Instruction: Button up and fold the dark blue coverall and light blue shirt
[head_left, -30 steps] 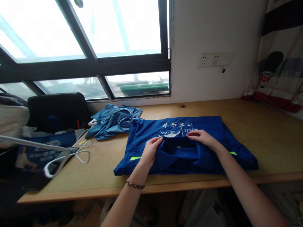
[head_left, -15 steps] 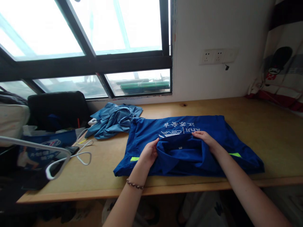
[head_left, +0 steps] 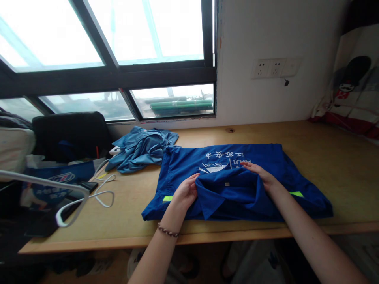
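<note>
A blue work shirt [head_left: 183, 165] lies folded on the wooden table [head_left: 124, 213], its collar [head_left: 211, 201] toward me and white lettering across its back. Yellow-green strips show at both sides. My left hand [head_left: 186, 191] is closed on the left edge of the collar, its fingers partly curled out of sight. At the collar's right side, my right hand [head_left: 260, 174] has its fingers stretched out over the fabric by the lettering. One point of the collar hangs folded down at the front left.
A crumpled lighter-blue garment [head_left: 142, 148] lies behind the shirt on the left. A white cable [head_left: 103, 195], a white curved bar [head_left: 68, 189] and a blue bag [head_left: 59, 177] are farther left. Behind the table are a window and a wall socket [head_left: 269, 68]. A curtain [head_left: 352, 86] hangs at right.
The collar has been turned down at the front left, so its pointed flap now shows. My right hand's fingers have straightened and shifted slightly right; my left hand stays about where it was.
</note>
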`<state>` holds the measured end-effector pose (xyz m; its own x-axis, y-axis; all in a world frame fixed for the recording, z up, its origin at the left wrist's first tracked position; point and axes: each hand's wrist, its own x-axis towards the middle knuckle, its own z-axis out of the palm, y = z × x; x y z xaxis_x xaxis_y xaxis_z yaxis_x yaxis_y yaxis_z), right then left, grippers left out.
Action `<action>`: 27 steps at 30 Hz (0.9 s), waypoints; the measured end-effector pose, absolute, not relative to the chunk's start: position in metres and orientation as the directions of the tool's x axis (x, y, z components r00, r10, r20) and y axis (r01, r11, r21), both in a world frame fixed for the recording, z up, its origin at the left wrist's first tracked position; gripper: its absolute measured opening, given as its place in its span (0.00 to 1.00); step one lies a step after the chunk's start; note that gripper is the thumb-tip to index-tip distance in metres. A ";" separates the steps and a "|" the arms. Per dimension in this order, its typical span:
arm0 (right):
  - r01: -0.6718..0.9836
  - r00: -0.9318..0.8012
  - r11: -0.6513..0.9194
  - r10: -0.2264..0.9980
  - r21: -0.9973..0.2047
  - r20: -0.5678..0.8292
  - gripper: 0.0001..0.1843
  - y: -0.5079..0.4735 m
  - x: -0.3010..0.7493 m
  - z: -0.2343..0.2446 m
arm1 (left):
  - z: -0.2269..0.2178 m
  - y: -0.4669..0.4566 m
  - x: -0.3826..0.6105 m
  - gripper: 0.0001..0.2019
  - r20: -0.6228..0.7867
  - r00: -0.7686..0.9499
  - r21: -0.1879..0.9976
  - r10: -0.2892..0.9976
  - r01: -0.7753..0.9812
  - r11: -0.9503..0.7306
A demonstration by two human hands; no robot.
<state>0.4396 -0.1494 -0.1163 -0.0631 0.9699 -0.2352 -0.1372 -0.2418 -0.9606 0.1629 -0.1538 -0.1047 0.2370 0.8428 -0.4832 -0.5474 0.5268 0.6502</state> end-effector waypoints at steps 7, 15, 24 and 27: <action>-0.174 -0.017 -0.228 0.973 -0.958 -0.229 0.17 -0.148 0.439 -0.120 | -0.102 -0.158 0.165 0.15 -0.375 0.274 0.740 0.886 -0.488 0.464; -0.045 0.045 -0.089 0.995 -0.995 -0.091 0.17 -0.149 0.438 -0.122 | -0.107 -0.162 0.178 0.09 -0.082 0.025 0.992 0.996 0.102 0.079; 0.171 -0.285 0.023 0.958 -0.985 -0.027 0.28 -0.158 0.437 -0.106 | -0.081 -0.159 0.196 0.11 0.201 0.394 0.561 0.897 0.704 -0.435; 0.305 -0.230 0.122 0.972 -0.945 0.051 0.26 -0.155 0.436 -0.113 | -0.088 -0.134 0.202 0.03 0.195 0.342 0.563 0.919 0.729 -0.390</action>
